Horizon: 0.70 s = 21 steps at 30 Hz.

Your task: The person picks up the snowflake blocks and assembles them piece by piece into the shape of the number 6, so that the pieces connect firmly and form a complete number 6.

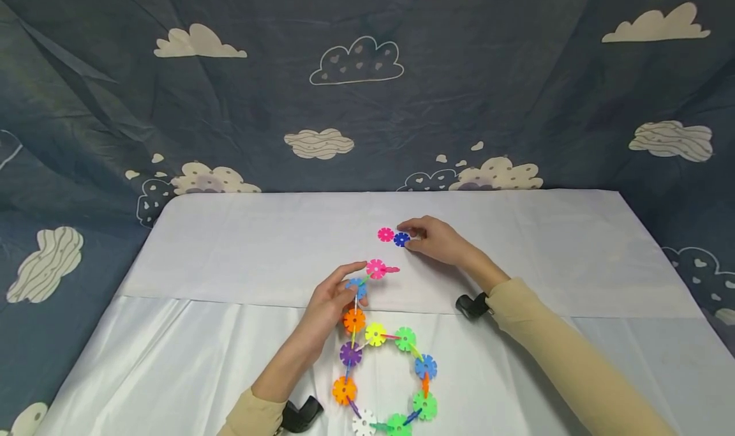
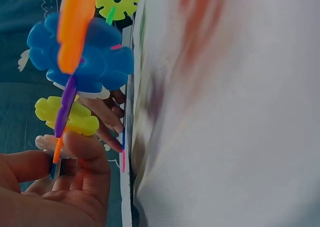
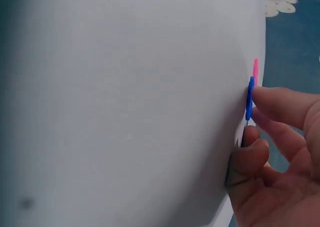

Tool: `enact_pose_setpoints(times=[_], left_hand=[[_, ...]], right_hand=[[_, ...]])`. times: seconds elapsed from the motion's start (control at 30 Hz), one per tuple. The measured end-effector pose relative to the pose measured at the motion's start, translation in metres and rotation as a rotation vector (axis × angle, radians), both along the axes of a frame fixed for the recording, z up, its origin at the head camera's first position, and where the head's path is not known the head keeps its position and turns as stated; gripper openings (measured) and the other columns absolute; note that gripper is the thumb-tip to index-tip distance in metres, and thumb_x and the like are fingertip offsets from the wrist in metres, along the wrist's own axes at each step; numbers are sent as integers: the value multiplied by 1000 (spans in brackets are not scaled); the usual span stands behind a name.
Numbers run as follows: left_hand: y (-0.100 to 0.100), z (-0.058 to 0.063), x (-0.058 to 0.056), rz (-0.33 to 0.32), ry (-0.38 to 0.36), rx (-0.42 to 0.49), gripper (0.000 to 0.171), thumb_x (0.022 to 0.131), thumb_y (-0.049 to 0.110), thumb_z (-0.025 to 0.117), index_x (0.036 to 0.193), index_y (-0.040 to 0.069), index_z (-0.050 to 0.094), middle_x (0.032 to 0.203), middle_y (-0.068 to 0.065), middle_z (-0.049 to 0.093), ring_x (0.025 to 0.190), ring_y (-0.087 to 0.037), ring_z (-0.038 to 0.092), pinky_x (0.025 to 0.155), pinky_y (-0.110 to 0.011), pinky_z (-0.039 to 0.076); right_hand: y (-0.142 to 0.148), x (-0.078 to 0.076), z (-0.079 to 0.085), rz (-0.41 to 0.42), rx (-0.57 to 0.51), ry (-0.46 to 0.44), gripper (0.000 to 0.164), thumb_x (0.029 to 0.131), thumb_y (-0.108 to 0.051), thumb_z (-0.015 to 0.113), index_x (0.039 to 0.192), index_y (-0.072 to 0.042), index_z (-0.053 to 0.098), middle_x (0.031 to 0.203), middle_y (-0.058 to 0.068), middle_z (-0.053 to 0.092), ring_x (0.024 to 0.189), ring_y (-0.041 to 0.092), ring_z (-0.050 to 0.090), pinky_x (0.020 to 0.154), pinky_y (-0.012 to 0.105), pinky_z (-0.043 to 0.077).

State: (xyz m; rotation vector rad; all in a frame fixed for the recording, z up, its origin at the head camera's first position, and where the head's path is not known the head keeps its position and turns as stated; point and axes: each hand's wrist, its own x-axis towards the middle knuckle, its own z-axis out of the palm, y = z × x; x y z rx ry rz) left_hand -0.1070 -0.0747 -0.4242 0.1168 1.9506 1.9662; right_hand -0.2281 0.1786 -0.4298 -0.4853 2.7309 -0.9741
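Observation:
My left hand [image 1: 332,303] grips a chain of colourful plastic snowflake discs [image 1: 354,321] near its far end, around a light blue disc [image 1: 357,288]. A pink disc [image 1: 376,269] with another pink one edge-on sticks out past the fingertips. Nearer the body the chain closes into a ring. In the left wrist view the thumb and fingers pinch the chain beneath a yellow-green disc [image 2: 67,116]. Further off, my right hand [image 1: 434,239] has its thumb and index finger at the edges of a loose dark blue snowflake disc [image 1: 401,239], on the white cloth.
A loose pink disc [image 1: 385,234] lies right beside the dark blue one. The white-covered table [image 1: 230,244] ends at a dark cloud-print curtain [image 1: 367,117]. Black wrist cameras [image 1: 472,307] hang at both wrists.

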Motion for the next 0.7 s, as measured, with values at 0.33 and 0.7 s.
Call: enact_pose_setpoints(times=[0.33, 0.7], left_hand=[[0, 0, 0, 8, 5, -24, 47, 103, 10, 44, 145, 30, 48, 92, -15, 56, 79, -21, 48, 78, -32, 41], [0, -2, 1, 17, -2, -17, 44, 103, 10, 44, 142, 27, 52, 86, -10, 55, 74, -20, 44, 69, -28, 39]], right_hand=[[1, 2, 3, -23, -14, -8, 29, 85, -7, 75, 113, -11, 67, 93, 7, 60, 85, 24, 51, 76, 36, 44], [18, 28, 3, -43, -271, -151, 21, 93, -4, 66, 113, -1, 67, 82, 11, 65, 69, 22, 65, 67, 31, 56]])
